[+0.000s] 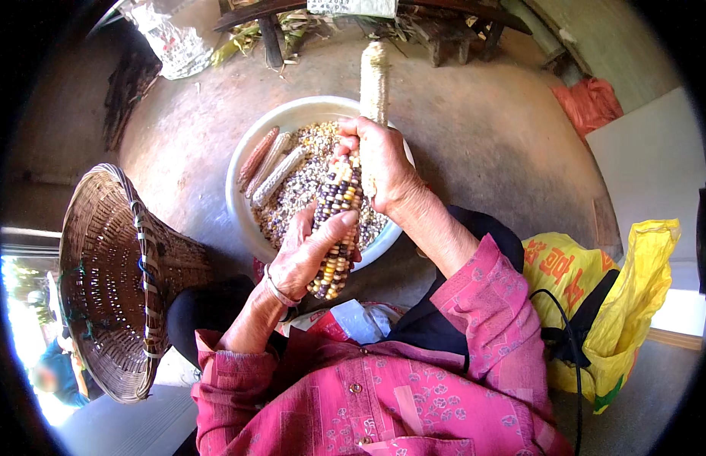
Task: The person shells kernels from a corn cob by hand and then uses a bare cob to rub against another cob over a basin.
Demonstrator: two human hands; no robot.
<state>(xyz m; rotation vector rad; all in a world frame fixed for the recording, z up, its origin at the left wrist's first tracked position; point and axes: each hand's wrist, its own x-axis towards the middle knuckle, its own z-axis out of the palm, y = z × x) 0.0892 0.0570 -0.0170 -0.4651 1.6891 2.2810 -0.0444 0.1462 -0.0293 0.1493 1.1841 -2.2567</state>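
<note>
My left hand [307, 251] grips an ear of multicoloured corn [337, 228] with purple, yellow and cream kernels, its thumb lying across the rows. In my right hand [384, 154] is a bare, pale corncob [375, 82] that sticks up past my fist, its lower end against the ear's side. Both are above a round, light-coloured basin [237, 219]. Loose mixed kernels [296, 188] cover the basin's inside. Along its left side lie a reddish bare cob [258, 157] and two whitish cobs [278, 176]. My forearms and the ear hide part of the basin.
A woven basket [102, 285] is tipped on its side at left. Yellow bags [632, 319] with printed writing and a dark cable [572, 353] are at right. Wooden benches [267, 40], husks and a whitish sack [176, 43] stand beyond. A person [62, 370] is outside at lower left.
</note>
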